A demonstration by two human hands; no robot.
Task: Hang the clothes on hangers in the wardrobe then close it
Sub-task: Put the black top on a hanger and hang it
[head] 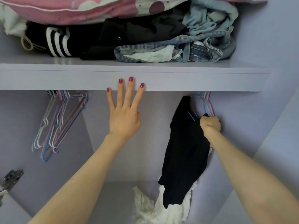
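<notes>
- My left hand (123, 118) is spread flat, fingertips against the front edge of the wardrobe shelf (178, 80).
- My right hand (210, 125) is fisted around the black garment (184, 152), which hangs below the shelf's right end, beside a white cloth (161, 209).
- Empty hangers (56, 120) cluster under the shelf's left end.

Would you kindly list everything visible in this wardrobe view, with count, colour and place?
shelf: one, lilac, across the top
folded clothes: pile, black and denim, on shelf
pillow: one, pink, atop pile
empty hangers: bunch, pastel, under shelf, left
black garment: one, hanging right
white garment: one, behind and below it
hinge: one, metal, lower left
left hand: open, fingertips against shelf edge
right hand: gripping black garment by the right hangers
</notes>
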